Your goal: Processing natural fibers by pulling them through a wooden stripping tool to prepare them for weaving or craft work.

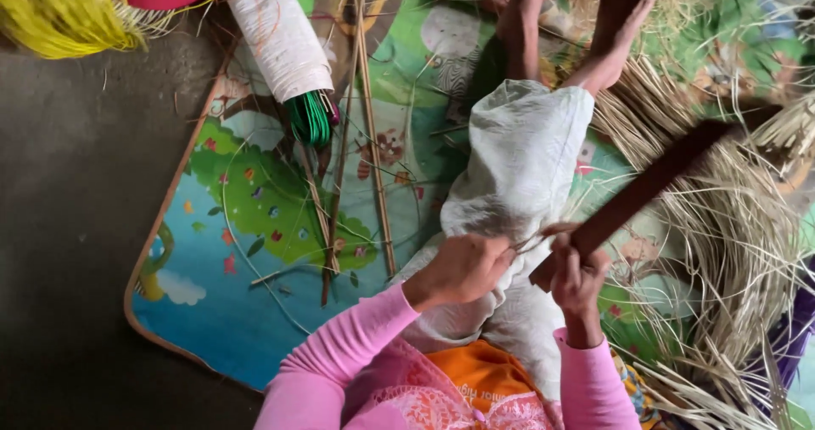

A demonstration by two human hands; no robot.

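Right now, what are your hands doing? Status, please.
Left hand pinching thin straw strands. Right hand gripping dark flat stick. White cloth over lap; loose straw alongside.

A long dark-brown flat blade slants up to the right above the white cloth, against a thin pale straw strip

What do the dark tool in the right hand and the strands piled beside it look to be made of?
The dark tool in the right hand looks like wood or dull metal: a flat, matt brown, straight-edged bar; motion blur leaves it open. The pale strands look like dried grass or straw: thin, tan, stiff, fibrous stalks lying loose. The left hand pinches a few such fibres.
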